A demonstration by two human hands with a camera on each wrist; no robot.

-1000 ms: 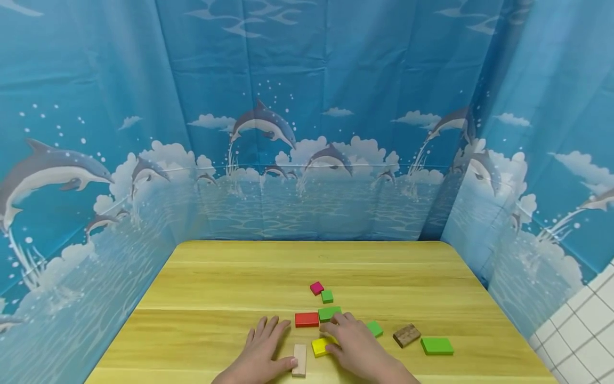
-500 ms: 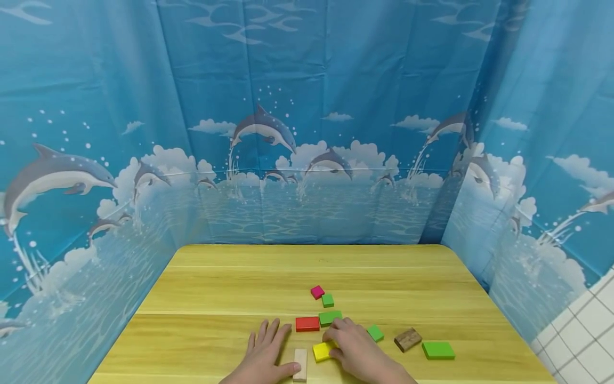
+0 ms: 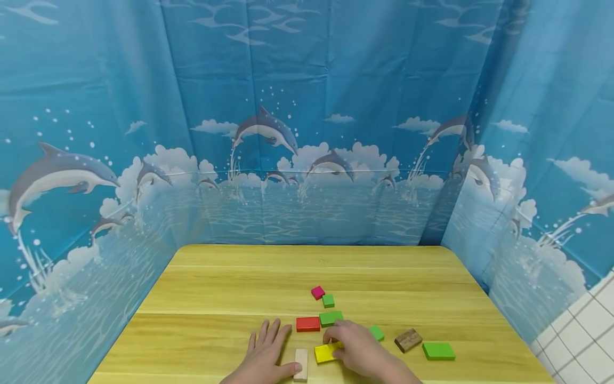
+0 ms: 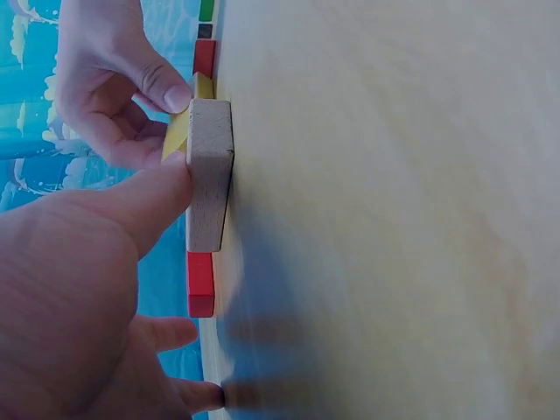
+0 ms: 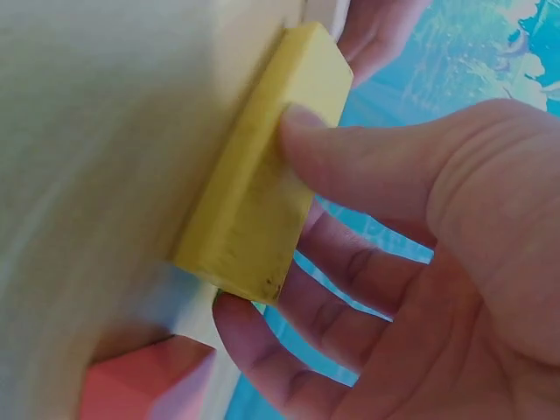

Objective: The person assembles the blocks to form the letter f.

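My right hand (image 3: 358,349) pinches a yellow rectangular block (image 3: 326,353) at its right end. In the right wrist view the thumb lies on the block's broad face, with curled fingers behind it, and the block (image 5: 262,175) leans at a tilt. My left hand (image 3: 263,354) lies with its fingers spread and straight. Its thumb touches the side of a plain wooden block (image 3: 300,365), which lies lengthwise just left of the yellow one. Beyond both hands are a red block (image 3: 308,324) and a green block (image 3: 330,319), end to end; the right fingers partly overlap the green one.
A small magenta block (image 3: 317,292) and a small green block (image 3: 328,301) lie farther back on the wooden table (image 3: 230,266). To the right are another small green block (image 3: 377,333), a brown bark-patterned block (image 3: 408,340) and a larger green block (image 3: 438,351). Dolphin-printed curtains (image 3: 297,213) surround the table.
My right fingers have closed in on the yellow block and now pinch it; it has shifted slightly and tipped. The left hand keeps its place by the wooden block.
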